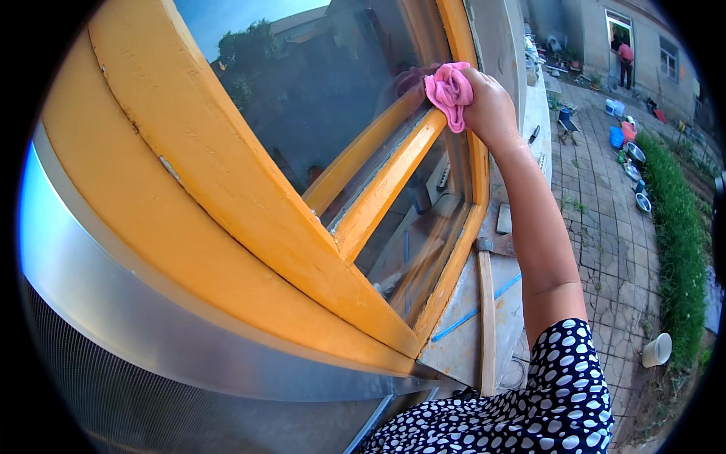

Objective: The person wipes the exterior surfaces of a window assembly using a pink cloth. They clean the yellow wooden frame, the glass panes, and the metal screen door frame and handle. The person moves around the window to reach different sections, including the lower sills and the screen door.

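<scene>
A head-worn fisheye camera is looking down close beside the orange wooden window frame [227, 174], catching the grey paved yard [605, 265] farther right.

At one o'clock your cloth [451, 94] is pink, its folds shaded a deeper rose. The window frame [227, 174] at ten o'clock is yellow-orange with a dark seam and a pale chip, and the crossbar [393, 185] matches it. You have dark blue-grey glass [325, 98], turning bright blue at eleven. The metal band [189, 325] at eight is silver-grey. At four, your sleeve [567, 371] is navy-black with white spots, the tool handle [487, 325] is pale tan, and the thin strip [457, 324] is blue. At three you get green grass [669, 250] beside grey paving [605, 227] in a grid pattern; at two, a person's top [625, 52] is pinkish red.
</scene>
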Available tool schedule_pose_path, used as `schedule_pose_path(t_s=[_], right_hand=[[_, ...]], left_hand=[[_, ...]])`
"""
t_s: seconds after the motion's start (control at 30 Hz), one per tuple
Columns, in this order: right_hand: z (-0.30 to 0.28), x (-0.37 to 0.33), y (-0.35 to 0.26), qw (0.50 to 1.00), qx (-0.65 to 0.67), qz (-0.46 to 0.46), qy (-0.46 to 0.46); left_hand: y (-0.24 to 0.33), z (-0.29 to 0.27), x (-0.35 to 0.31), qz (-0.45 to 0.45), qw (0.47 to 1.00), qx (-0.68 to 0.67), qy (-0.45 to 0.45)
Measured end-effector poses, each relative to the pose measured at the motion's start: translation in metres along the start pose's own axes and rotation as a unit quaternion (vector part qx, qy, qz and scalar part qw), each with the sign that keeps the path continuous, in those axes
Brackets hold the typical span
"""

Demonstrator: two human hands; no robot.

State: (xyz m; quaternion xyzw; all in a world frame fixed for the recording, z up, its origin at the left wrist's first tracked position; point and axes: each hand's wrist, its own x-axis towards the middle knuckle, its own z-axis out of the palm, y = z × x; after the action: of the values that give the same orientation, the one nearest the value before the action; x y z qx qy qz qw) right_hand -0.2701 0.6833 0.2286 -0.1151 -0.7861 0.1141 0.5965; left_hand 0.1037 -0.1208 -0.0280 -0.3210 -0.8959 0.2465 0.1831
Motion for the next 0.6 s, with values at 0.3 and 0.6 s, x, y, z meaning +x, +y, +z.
schedule_pose_path(t_s=[0.3, 0.6], right_hand=[[-0.015, 0.119, 0.035, 0.897, 0.387, 0.172, 0.124], [0.02, 0.189, -0.009, 0.937, 0.253, 0.179, 0.163]], left_hand=[[0.008, 0.074, 0.058, -0.025, 0.996, 0.021, 0.088], [0.036, 0.092, 0.085, -0.067, 0.992, 0.04, 0.104]])
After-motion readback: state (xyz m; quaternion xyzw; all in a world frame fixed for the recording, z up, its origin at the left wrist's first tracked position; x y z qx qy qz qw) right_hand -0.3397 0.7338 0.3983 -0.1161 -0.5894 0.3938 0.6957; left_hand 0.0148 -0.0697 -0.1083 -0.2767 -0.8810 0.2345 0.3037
